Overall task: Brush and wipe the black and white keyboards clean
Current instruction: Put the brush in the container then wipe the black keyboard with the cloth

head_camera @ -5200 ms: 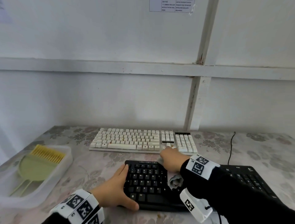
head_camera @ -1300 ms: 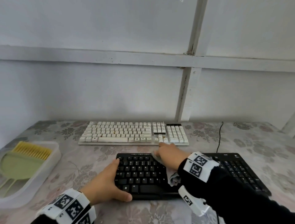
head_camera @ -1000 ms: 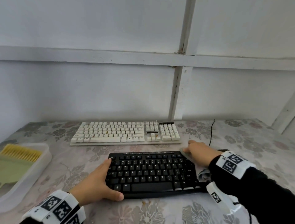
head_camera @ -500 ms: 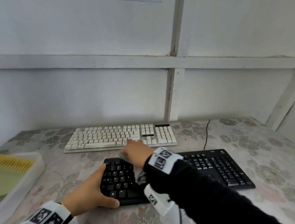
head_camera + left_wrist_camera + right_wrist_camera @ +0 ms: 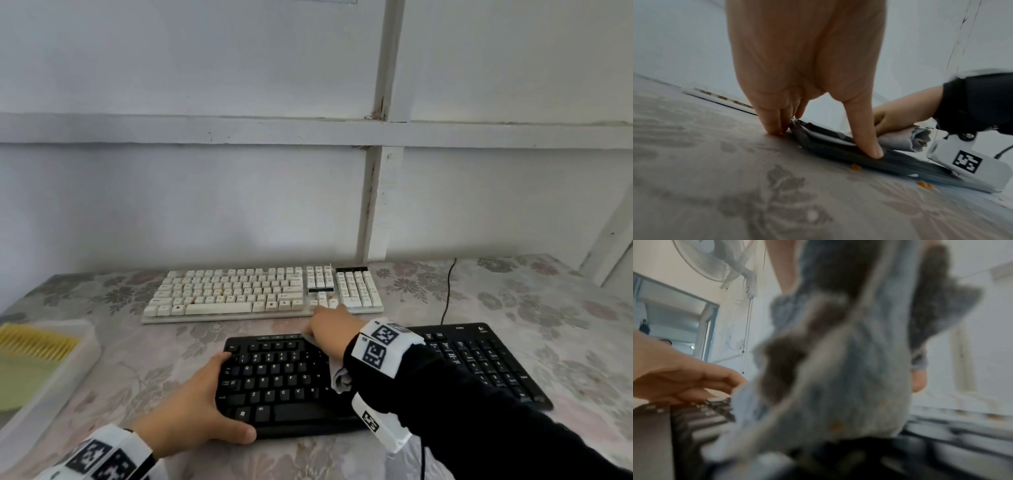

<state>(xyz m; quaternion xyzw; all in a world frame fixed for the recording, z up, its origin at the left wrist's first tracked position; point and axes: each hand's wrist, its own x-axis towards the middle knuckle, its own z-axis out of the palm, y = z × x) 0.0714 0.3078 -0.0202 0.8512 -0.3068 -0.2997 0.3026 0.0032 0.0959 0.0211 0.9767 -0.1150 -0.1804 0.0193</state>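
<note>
Head view: our right hand (image 5: pixel 330 330) presses the cloth (image 5: pixel 339 377) mid-way along the black keyboard (image 5: pixel 274 380), whose long axis runs left-right; our left hand (image 5: pixel 191 407) grips its left end.

At my far left a clear plastic tray (image 5: pixel 73 368) sits on the floral tablecloth (image 5: pixel 565 346). Small orange crumbs (image 5: pixel 856 167) lie on the cloth. Behind the table is a white panelled wall (image 5: pixel 191 192). A white wall fan (image 5: pixel 715 261) hangs high up.
</note>
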